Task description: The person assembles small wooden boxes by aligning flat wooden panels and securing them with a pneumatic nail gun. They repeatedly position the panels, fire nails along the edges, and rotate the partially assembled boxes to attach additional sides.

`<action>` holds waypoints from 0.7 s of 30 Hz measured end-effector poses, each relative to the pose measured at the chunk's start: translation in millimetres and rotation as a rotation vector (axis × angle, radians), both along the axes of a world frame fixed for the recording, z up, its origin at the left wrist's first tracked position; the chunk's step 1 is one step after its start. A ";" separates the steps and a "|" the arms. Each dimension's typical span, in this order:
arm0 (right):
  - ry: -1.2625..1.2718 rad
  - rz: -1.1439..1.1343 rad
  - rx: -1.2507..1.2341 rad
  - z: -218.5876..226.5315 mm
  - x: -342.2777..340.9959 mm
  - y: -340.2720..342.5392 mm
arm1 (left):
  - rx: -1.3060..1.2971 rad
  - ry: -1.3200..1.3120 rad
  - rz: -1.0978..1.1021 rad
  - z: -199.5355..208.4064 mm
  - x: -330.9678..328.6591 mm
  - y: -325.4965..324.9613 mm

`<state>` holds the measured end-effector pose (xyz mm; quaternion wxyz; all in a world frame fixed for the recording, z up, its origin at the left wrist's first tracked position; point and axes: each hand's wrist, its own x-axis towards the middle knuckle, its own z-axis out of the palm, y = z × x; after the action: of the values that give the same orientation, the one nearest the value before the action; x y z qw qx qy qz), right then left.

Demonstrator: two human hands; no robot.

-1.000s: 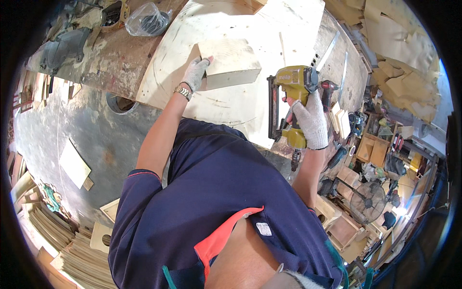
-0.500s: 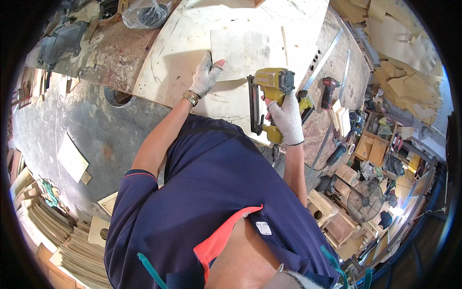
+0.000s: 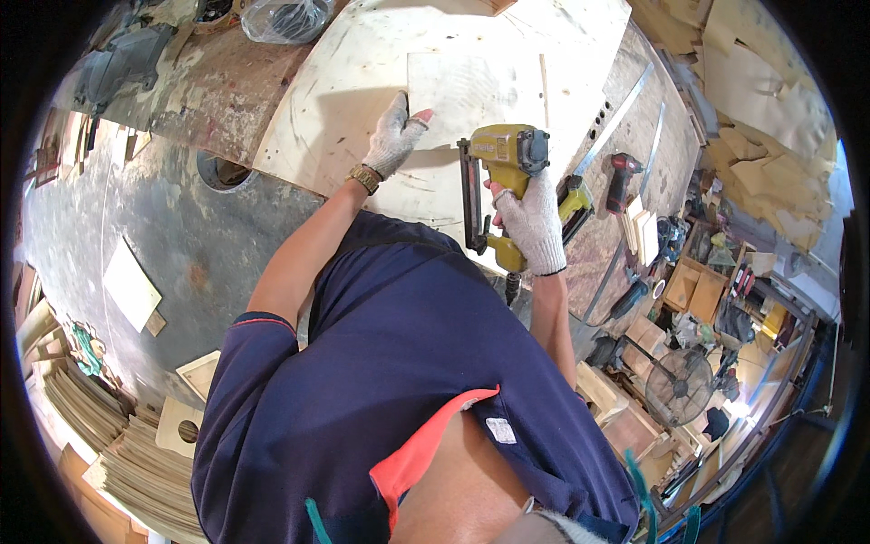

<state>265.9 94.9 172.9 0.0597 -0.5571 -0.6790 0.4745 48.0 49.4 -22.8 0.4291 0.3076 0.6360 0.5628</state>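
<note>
My left hand [image 3: 395, 140], in a pale knit glove with bare fingertips, rests at the left edge of a thin square panel [image 3: 467, 95]. Its thumb is spread from the outstretched fingers, and it grips nothing. The panel lies flat on a large pale plywood sheet [image 3: 317, 118]. Wrapped round the handle of a yellow-green pneumatic nail gun [image 3: 506, 150] is my gloved right hand [image 3: 533, 227]. The gun is over the panel's near right corner, its black magazine on the left side; whether its nose touches the wood is hidden.
A second yellow nail gun [image 3: 575, 201] lies right of my right hand. Farther right are a red and black cordless drill [image 3: 622, 181], metal strips and small wood pieces [image 3: 642, 231]. A fan [image 3: 678, 385] stands at lower right. Stacked boards [image 3: 149, 476] fill the lower left.
The nail gun in my right hand has shifted slightly left relative to the panel. My left hand stays at the panel's edge. The whole view has shifted a little.
</note>
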 end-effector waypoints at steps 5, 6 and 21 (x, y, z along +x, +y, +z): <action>-0.021 0.060 -0.023 -0.8 -7.8 -4.6 | 0.050 0.112 0.063 -22.2 1.3 5.8; -0.028 0.062 -0.030 -1.7 -8.7 -4.1 | 0.056 0.117 0.069 -24.0 1.4 6.4; -0.010 0.238 0.109 -14.4 -19.0 -13.2 | 0.088 -0.289 -0.046 1.1 -10.4 3.8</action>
<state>246.9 81.8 158.5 0.0299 -0.4710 -0.7653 0.4376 37.6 53.3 -21.7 0.5149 0.2563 0.5350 0.6188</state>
